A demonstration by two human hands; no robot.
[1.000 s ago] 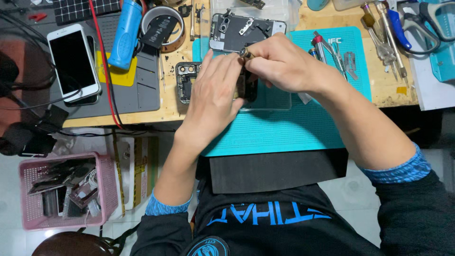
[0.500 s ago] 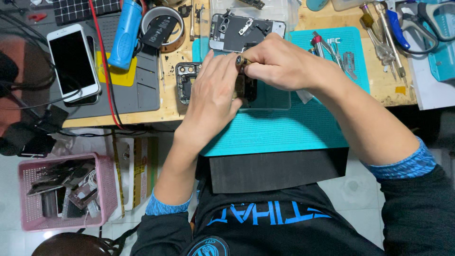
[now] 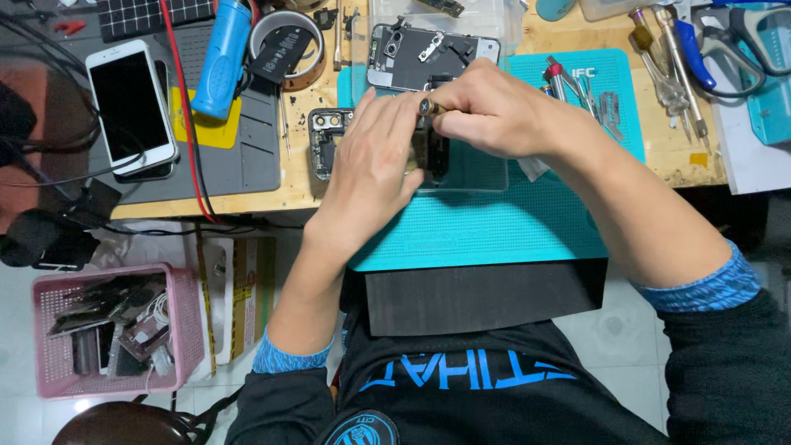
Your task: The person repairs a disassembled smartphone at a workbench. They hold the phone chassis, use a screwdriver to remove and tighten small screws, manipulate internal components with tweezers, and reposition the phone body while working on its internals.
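White phone (image 3: 132,107) lies face up at far left of the bench, on a grey mat; tall rounded rectangle, screen black & dark, white border round it. A second phone sits under it, only a dark edge showing.

Yellow label (image 3: 210,129) on the grey mat, just right of the phone, roughly square, partly under a blue tube.

Below bench edge, left of the person's knee: a flat cardboard package (image 3: 239,292) on the floor, pale w/ yellow & black striped tape along it, beside a pink basket.

White printed mark (image 3: 583,72) at top of the teal mat, small, too fine to make out.
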